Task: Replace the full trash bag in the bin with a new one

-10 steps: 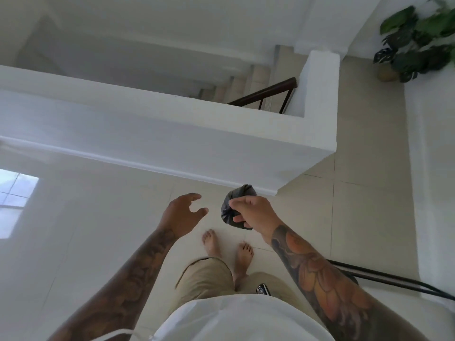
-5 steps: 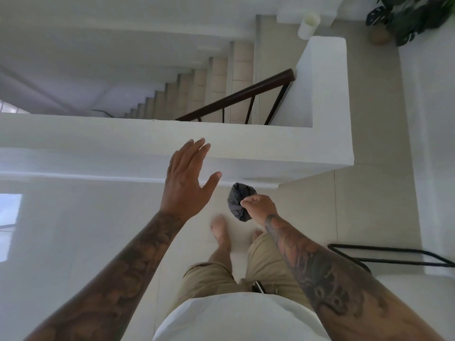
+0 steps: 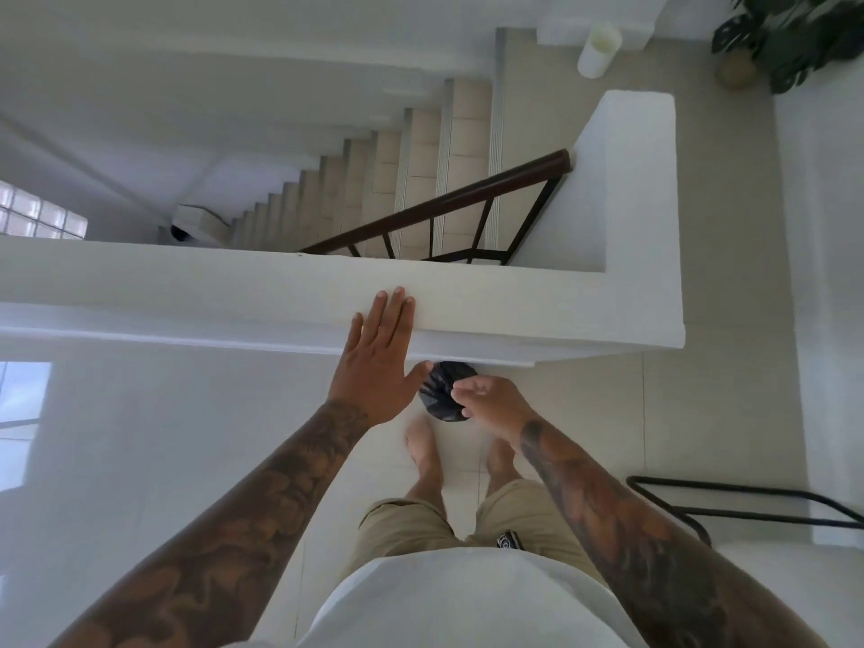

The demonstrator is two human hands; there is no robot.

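Left hand (image 3: 371, 367) flat, fingers straight and together, fingertips over the top edge of the white half-wall (image 3: 514, 297); can't tell if they actually touch it. Right hand (image 3: 488, 404) pinches one rolled-up dark trash bag (image 3: 442, 392), held low in front, just below the wall's base and above the bare feet; left thumb sits right beside the bag. Count: two hands, one bag, one potted plant (image 3: 790, 39), one white cylinder (image 3: 598, 49) on the floor by the stairs (image 3: 421, 180). No legible writing.

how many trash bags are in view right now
1: a dark rolled-up trash bag, pinched in the right hand, below the white wall ledge. No bin shows; others may lie out of frame.
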